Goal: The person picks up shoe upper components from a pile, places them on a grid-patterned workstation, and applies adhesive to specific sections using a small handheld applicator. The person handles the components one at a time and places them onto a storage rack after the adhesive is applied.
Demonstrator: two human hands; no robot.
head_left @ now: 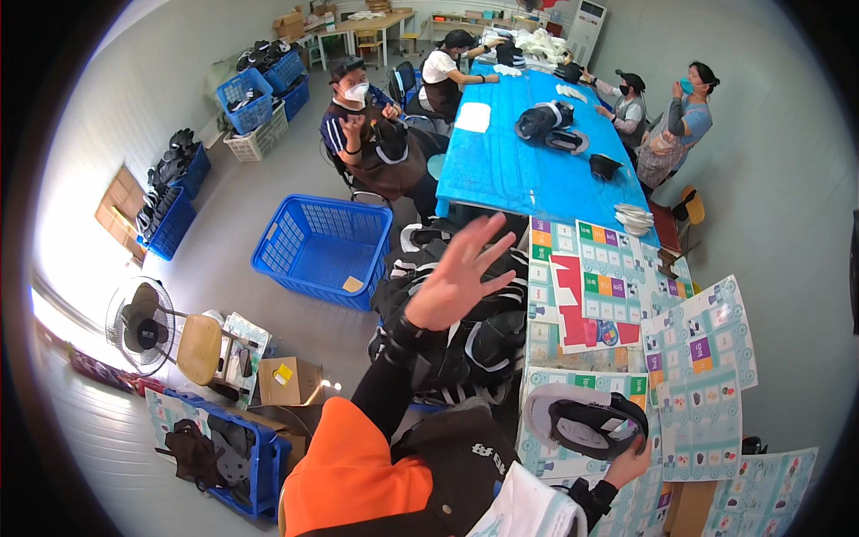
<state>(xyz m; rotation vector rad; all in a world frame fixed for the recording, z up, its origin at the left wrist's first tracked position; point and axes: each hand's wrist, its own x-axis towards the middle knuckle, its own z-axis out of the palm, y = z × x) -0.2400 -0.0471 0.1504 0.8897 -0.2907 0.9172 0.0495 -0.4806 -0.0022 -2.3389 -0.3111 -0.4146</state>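
Observation:
My left hand (461, 276) is raised in front of me, fingers spread, with nothing in it. Below and behind it lies a heap of black caps (488, 345) with white and grey parts. At the lower right, my right hand (629, 462) grips the edge of a black cap (598, 421) with a grey brim. This cap lies inside up over the paper-covered table, its brim toward the left. The fingers under its edge are partly hidden. A white cloth (528, 510) hangs close to my right forearm.
Printed sheets (617, 268) cover the near table. Beyond it, a blue-covered table (519, 183) bears several caps and white pieces. Several people sit or stand around it. A blue basket (322, 242) stands left of the heap. Farther left are a fan (140, 327) and an open carton (289, 380).

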